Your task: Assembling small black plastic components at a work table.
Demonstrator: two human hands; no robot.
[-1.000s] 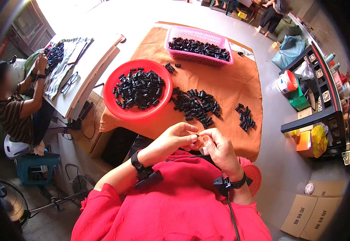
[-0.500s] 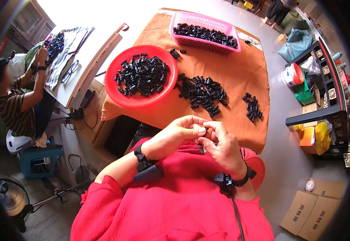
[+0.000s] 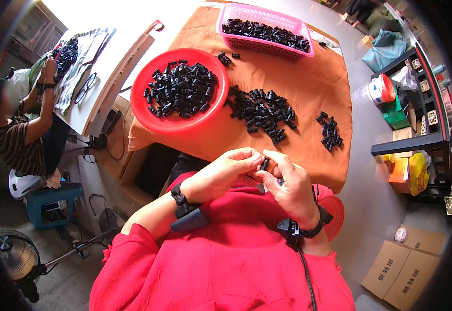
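Note:
Close to my body, both hands meet just off the table's near edge. Between the thumb and forefinger of my right hand [image 3: 290,181] is a small black plastic part [image 3: 264,164], stubby and cylindrical. My left hand [image 3: 231,168] is pinched closed right beside it; anything between those fingertips is hidden. Ahead lies a loose pile of similar black parts [image 3: 264,114] on the orange cloth [image 3: 298,88], with a smaller group [image 3: 330,132] to its right. A red basin [image 3: 142,98] holds many more, as does a pink basket [image 3: 267,19] at the back.
A co-worker [image 3: 21,119] sits at a white table [image 3: 112,85] on the left, hands over black parts. A fan [image 3: 16,254] stands at lower left. On the right are a black shelf unit [image 3: 412,146], a white bucket [image 3: 375,92] and flattened cardboard [image 3: 402,269].
My fingertips have drawn slightly apart, and the black part now shows more plainly between them. The view has shifted slightly; the piles look the same.

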